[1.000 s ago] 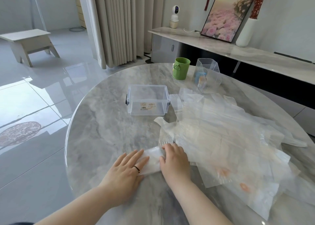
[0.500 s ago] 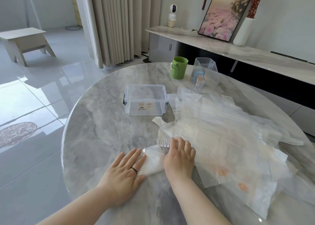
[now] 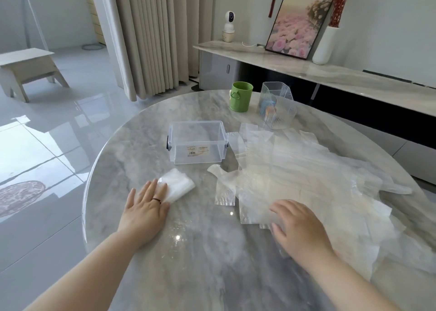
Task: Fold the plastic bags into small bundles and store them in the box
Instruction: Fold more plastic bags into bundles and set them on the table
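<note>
Pressing spread left fingers (image 3: 151, 190) on one folded translucent plastic bundle (image 3: 180, 185), not yet storing it in empty clear rectangular box (image 3: 197, 143) beyond them; resting loosely curved right fingers (image 3: 283, 208) on unfolded plastic-bag heap (image 3: 306, 176).

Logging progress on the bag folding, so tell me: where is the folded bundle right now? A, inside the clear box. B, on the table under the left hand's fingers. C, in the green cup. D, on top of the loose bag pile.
B: the folded bundle lies on the table in front of the clear box, with the left hand resting straight fingers on its near end.
</note>
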`<state>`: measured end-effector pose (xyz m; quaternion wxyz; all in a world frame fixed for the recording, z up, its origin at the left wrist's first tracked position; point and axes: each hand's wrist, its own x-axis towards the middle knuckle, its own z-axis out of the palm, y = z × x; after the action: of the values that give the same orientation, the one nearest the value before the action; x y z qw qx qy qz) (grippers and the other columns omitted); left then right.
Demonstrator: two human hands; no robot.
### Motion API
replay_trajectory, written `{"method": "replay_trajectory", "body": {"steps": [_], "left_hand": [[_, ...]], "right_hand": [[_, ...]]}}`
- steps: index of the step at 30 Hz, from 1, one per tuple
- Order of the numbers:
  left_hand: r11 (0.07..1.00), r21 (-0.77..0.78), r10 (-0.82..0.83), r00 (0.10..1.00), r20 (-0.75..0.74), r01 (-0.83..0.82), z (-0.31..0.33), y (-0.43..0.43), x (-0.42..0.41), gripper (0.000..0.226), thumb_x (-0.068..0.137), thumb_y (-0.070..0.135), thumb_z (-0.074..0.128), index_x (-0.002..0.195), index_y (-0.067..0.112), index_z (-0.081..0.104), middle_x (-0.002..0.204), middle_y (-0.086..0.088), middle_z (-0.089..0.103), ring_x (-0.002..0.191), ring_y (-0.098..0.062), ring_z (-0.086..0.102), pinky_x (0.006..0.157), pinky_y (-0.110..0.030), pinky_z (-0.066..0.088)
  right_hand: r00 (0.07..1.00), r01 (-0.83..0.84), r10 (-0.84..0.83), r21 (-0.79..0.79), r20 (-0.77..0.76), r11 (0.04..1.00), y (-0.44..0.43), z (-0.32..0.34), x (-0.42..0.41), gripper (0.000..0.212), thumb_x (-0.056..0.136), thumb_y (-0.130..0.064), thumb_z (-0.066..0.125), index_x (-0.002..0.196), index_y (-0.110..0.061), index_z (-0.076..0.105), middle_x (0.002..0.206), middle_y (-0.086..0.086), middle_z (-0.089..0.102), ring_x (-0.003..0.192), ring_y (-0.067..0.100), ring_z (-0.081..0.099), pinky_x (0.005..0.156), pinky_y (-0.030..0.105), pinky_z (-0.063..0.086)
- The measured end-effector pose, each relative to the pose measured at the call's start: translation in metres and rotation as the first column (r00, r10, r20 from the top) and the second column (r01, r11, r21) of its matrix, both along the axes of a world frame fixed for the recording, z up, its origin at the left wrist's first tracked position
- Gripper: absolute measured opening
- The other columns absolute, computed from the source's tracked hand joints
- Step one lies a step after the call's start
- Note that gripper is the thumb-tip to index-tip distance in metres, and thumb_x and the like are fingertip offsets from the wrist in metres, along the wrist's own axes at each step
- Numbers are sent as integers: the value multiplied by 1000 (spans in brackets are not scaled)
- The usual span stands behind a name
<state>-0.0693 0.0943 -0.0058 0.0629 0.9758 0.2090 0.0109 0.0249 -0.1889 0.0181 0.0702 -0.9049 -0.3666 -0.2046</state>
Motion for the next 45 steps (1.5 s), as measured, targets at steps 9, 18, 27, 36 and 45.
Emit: {"method": "replay_trajectory", "body": {"steps": [9, 18, 27, 36, 45], "left_hand": [[985, 25, -173, 953, 248, 172, 9, -32, 6, 65, 87, 42, 13, 140, 13, 38, 147, -5, 32, 137, -12, 24, 107, -16, -20], [929, -82, -335, 915, 224, 361, 37, -83, 1, 65, 74, 52, 26, 120, 21, 60, 125, 3, 58, 120, -16, 46, 105, -19, 10], [882, 97, -468, 832, 299, 461, 38, -117, 6, 54, 90, 57, 20, 122, 21, 44, 113, 0, 67, 108, -8, 42, 105, -21, 11], [870, 227, -480, 857, 188, 438, 4, -118, 25, 54, 46, 41, 88, 94, 23, 73, 98, 1, 72, 86, -11, 71, 90, -34, 29], [856, 164, -517, 800, 305, 491, 7, -130, 45, 41, 45, 42, 87, 83, 31, 75, 92, 8, 67, 81, -10, 64, 74, -25, 30]], "right_hand": [[876, 248, -359, -339, -321, 908, -70, 20, 13, 56, 98, -31, 37, 148, -19, 14, 156, -6, 12, 143, 8, 14, 115, 21, 4], [906, 361, -352, -5, -237, 933, -72, 17, 17, 7, 73, -6, 69, 77, -9, 65, 79, 2, 69, 75, 23, 64, 53, 24, 31], [992, -54, 62, 73, -107, 996, -79, 1, -28, 24, 63, -19, 45, 67, -24, 22, 50, -7, 50, 48, 9, 44, 56, 20, 32], [966, 167, -164, -1, -199, 986, -98, -8, -1, 32, 53, -9, 72, 73, -17, 49, 64, -1, 59, 65, 14, 53, 61, 19, 36], [857, 117, -130, -57, -499, 991, -90, 4, 18, 32, 97, -23, 42, 126, -26, 55, 133, -15, 51, 125, 6, 43, 100, 14, 29]]}}
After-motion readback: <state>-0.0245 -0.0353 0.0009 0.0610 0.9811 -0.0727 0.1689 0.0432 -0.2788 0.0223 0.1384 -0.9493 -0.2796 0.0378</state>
